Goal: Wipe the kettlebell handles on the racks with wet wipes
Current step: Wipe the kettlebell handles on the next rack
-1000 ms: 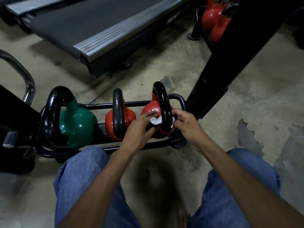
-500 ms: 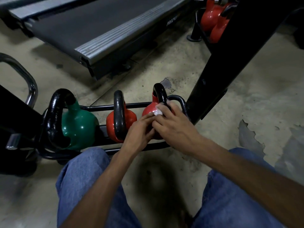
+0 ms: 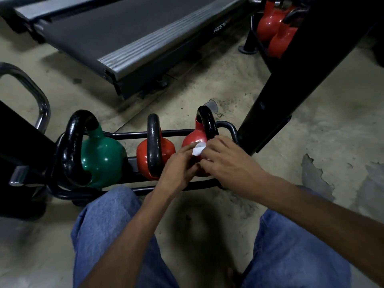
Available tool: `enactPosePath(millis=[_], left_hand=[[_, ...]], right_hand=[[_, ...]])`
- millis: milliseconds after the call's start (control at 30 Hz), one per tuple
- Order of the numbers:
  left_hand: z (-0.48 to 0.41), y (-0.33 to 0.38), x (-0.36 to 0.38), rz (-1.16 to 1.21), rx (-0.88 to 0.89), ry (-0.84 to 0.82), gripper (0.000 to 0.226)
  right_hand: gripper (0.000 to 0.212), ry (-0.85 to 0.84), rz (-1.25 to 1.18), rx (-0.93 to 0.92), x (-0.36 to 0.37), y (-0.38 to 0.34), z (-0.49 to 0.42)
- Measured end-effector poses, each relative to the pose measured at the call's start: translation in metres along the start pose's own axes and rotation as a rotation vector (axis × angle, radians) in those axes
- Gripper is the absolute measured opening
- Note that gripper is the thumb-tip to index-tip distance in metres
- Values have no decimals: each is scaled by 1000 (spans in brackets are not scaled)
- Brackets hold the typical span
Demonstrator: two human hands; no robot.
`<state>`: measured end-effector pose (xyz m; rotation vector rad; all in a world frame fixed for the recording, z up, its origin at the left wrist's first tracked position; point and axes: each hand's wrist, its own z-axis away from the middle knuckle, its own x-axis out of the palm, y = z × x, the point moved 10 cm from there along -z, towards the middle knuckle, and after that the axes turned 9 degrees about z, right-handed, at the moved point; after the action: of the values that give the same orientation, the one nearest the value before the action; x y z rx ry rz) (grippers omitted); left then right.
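Three kettlebells with black handles sit on a low black rack [image 3: 133,134]: a green one [image 3: 101,156] at the left, a red one [image 3: 154,152] in the middle and a red one [image 3: 194,138] at the right. A small white wet wipe [image 3: 199,148] lies against the lower part of the right kettlebell's handle [image 3: 207,121]. My left hand [image 3: 180,165] pinches the wipe from the left. My right hand [image 3: 226,161] covers the handle's lower end from the right, fingers curled at the wipe. The handle's base is hidden by both hands.
A treadmill deck [image 3: 116,38] lies on the floor behind the rack. A slanted black frame post [image 3: 291,84] rises right of the rack, with more red kettlebells [image 3: 274,28] behind it. A chrome tube frame [image 3: 31,90] stands at the left. My knees in jeans are below.
My right hand slid from the right side of the handle across its top, then down again toward the base. The wipe moved with it; my left hand stayed beside the handle.
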<state>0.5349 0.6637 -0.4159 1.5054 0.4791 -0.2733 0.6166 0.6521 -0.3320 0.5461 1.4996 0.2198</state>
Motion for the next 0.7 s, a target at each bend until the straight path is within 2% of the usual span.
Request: enactPosePath(millis=[33,133,200,267,400,533,633,700], left_hand=[[0,0,0,-30,-1,4,51],[1,1,-2,-66,-15,34,58],[4,7,-2,-30,12,62,64],[8,18,-4,44,39,89,74],[14,47,-6,56,147,144,86],[12,58,-1,4,207,147,87],[9,57,-2,-30,201,155,87],[8,55,-4,-58,198,147,86]], right_hand=[[23,92,-98,111,-2,9,10],[18,333,-557,636,6,41,47],[17,374,-910,951,26,42,67],[17,333,-1223,1177,54,30,79],[26,233,-1575,1338,83,31,63],[25,354,-2006,1508,89,66,22],[17,412,-1977,1545,94,94,-8],[9,325,-1737,1438,100,114,-26]])
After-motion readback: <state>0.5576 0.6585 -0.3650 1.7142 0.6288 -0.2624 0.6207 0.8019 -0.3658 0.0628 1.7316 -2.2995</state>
